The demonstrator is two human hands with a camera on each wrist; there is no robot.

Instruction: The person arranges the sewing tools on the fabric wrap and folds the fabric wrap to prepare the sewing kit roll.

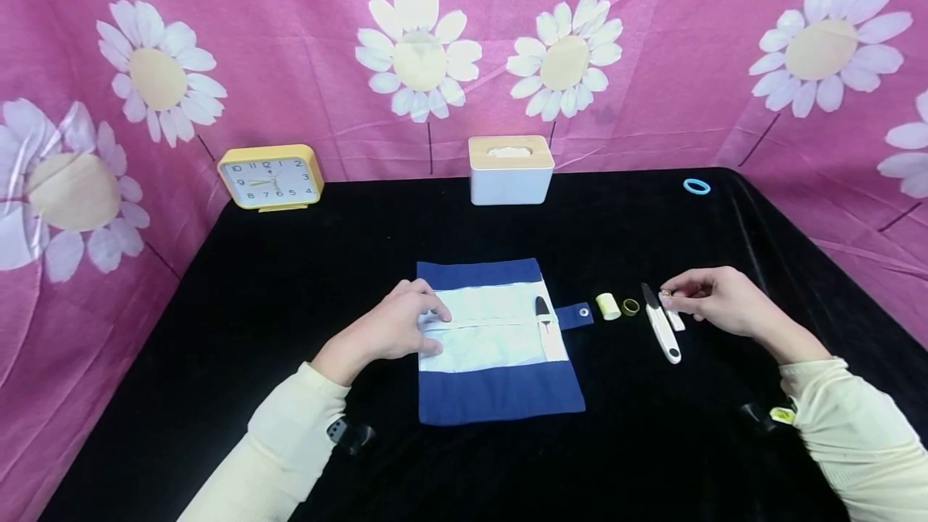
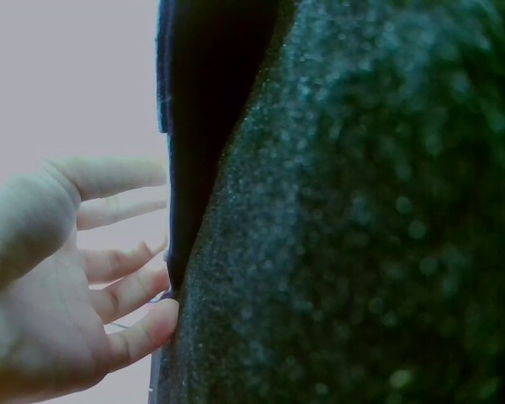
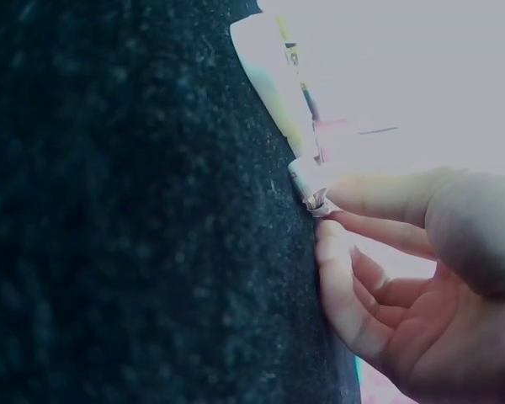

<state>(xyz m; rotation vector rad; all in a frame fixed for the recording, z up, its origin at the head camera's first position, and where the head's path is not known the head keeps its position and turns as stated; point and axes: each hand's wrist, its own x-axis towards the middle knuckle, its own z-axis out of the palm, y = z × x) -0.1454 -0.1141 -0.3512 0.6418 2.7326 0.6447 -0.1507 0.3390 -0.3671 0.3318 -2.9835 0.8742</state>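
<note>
In the head view, we saw the left hand [image 1: 395, 325] at the left side of the spread blue-and-white fabric roll [image 1: 500, 393], its fingers relaxed and apart, on the black-covered bench [image 1: 239, 288]; the right hand [image 1: 718, 300] pinched the far end of a slim white piece [image 1: 676, 319] just beside the white-handled tool [image 1: 663, 334]. We judged that light left-hand pressure would keep the roll flat, and that lifting straight up would best avoid nudging the tool. In the left wrist view, we found the left fingers loosely spread along the roll's edge, gripping nothing. In the right wrist view, thumb and finger met at the piece's shiny end; we could not tell what it was, so a gentle, level pinch seemed safest.
</note>
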